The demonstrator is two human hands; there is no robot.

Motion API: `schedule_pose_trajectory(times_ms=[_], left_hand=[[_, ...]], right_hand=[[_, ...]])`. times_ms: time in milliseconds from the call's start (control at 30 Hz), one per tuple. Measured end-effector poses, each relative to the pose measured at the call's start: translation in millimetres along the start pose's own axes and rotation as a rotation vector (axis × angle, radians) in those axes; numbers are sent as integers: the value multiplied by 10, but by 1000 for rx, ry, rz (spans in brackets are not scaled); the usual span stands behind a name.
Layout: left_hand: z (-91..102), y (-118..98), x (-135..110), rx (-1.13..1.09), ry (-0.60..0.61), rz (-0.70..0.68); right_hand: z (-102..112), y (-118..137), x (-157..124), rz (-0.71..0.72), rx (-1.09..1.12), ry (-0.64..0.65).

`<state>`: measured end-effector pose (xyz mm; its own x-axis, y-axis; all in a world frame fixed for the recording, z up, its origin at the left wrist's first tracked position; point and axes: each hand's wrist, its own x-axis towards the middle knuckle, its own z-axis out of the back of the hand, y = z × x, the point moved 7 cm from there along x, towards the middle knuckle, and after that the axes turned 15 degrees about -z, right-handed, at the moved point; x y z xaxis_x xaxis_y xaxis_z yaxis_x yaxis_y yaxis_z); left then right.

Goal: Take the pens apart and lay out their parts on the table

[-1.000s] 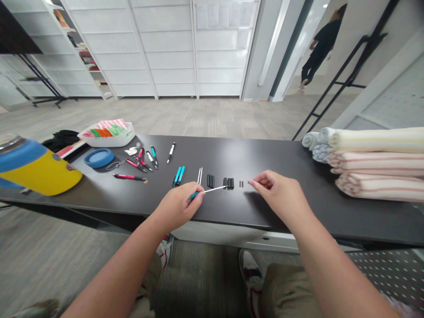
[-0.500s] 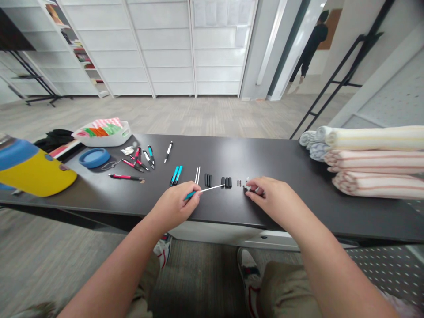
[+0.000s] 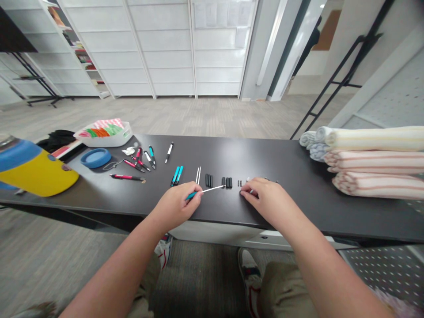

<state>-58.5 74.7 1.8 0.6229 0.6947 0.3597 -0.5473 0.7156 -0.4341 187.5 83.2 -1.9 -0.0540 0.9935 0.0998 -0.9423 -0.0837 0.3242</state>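
My left hand (image 3: 180,201) is closed around a teal pen barrel (image 3: 191,195), and a thin white refill (image 3: 213,188) sticks out of it toward the right. Fingers pinched, my right hand (image 3: 263,194) touches down by a row of tiny dark pieces (image 3: 240,183); whatever is between its fingertips is too small to make out. Between the hands stand short black grips (image 3: 229,182) and slimmer black pen parts (image 3: 208,180). Two white refills (image 3: 198,175) and two teal barrels (image 3: 176,176) lie beyond my left hand. More tiny parts (image 3: 271,180) show partly behind my right hand.
Several assembled pens (image 3: 141,161) lie at left, near a blue ring-shaped lid (image 3: 96,157) and a white basket (image 3: 109,140). A yellow and blue container (image 3: 36,170) lies at far left. Rolled striped cloths (image 3: 374,161) are stacked at right.
My right hand has shifted slightly left, its fingertips now lower at the tiny pieces. My left hand stays nearly still. In the background, a person has moved mostly behind the door frame.
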Motion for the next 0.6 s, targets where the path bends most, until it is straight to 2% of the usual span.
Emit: schedule_pose_trajectory(times_ms=[233, 400, 600], left_hand=[[-17, 5, -13, 5, 13, -3], [-12, -18, 2, 1, 14, 3], [3, -28, -1, 10, 5, -6]], right_hand=[[-5, -57, 32, -22, -9, -77], [-15, -30, 37, 6, 48, -86], [183, -63, -12, -30, 162, -166]])
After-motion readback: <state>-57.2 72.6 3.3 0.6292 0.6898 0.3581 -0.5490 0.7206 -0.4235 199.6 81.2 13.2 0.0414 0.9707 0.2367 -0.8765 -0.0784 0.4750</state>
